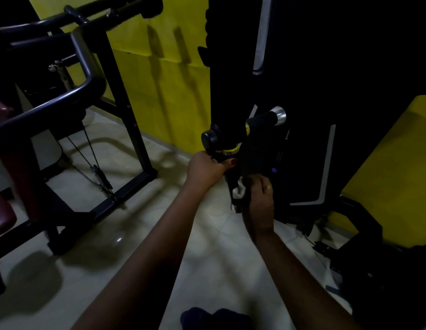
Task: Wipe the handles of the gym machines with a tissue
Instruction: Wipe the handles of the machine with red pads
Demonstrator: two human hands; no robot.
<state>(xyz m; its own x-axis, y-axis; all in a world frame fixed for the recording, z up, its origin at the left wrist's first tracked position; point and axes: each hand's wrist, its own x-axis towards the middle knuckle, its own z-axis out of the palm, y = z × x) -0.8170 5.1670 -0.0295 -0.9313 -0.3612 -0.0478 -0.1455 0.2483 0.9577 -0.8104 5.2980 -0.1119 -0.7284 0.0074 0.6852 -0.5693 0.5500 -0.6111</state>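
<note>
**Tissue held to the lower handle of a black gym machine**

We see the white tissue [239, 189] bunched against the lower handle [235, 203], a dark grip that hangs steeply downward at the front of the machine. The right hand [259, 201] curls its fingers round the tissue and holds it to the grip; a ring [268, 186] shows on one finger. The left hand [206, 169] grips the same handle higher up, just below a yellow collar [229, 152], with the thumb wrapped across the front. The two hands are close together but do not touch.

Just above the left hand sits a round black knob [210, 139]. From the same joint a second handle [261, 121] projects up and to the right, ending in a bright metal cap [279, 115]. Behind both handles rises the black machine tower [326, 67], marked with pale grey stripes.

We note a yellow wall [164, 79] behind the tower and a pale tiled floor [207, 246] below the forearms. At the left stands a neighbouring machine [83, 67] with curved dark bars, thin cables [93, 163] and a maroon pad [2, 217].
</note>
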